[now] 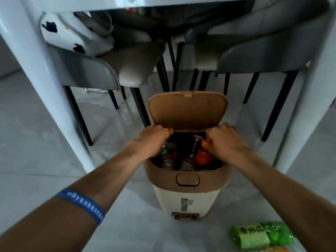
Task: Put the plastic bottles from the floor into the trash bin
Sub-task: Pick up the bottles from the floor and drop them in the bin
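A cream and tan trash bin (185,197) stands on the floor with its lid (187,110) tipped up. My left hand (152,140) is closed around a clear bottle with a yellow cap (168,153), held neck-up over the bin's left side. My right hand (225,140) grips an orange-labelled bottle (202,156) over the right side. More bottles lie dark inside the bin. A green-labelled bottle (260,235) lies on the floor at the bottom right, with an orange one (276,249) just below it at the frame edge.
The bin sits under a white table with thick legs (41,84) left and right. Grey chairs (101,70) with thin black legs stand behind the bin. A white bag with black spots (72,31) rests on the left chair. The floor is pale marble tile.
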The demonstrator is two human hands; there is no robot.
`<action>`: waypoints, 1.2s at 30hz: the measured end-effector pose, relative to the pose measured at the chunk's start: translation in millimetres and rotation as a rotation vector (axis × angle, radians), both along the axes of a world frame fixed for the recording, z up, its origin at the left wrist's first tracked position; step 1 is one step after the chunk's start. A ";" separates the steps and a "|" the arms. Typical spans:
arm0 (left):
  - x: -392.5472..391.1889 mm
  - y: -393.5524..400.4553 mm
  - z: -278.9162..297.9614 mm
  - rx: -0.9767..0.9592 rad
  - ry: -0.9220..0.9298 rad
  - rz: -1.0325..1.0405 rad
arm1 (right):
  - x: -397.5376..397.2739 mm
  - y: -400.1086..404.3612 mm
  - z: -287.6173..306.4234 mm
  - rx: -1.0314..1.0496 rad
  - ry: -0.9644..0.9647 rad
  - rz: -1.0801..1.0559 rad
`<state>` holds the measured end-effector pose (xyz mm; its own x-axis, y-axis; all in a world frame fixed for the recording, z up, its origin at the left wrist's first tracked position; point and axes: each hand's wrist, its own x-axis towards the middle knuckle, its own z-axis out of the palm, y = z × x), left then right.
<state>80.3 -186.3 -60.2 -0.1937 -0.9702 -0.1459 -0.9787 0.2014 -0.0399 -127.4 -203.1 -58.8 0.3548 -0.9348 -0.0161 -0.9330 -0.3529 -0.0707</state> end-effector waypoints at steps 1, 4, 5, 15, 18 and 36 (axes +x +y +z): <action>2.7 -2.4 -2.8 -0.005 0.001 -0.008 | -2.0 -3.0 -7.1 0.007 0.039 0.002; -1.1 -8.7 0.4 0.018 -0.035 0.003 | -4.3 -9.6 -20.6 0.004 0.052 0.017; -5.6 -9.6 2.2 0.029 -0.052 0.001 | -6.7 -10.3 -22.2 0.002 0.020 0.025; -151.8 27.3 22.4 -0.133 0.339 -0.349 | -132.6 37.6 -62.4 -0.207 -0.637 -0.213; -221.3 52.8 -15.5 -0.014 0.317 -0.470 | -179.9 51.4 -102.1 -0.032 -0.634 -0.465; -289.6 88.3 -213.1 0.751 0.646 0.373 | -238.9 156.6 -232.3 0.625 -1.173 -1.101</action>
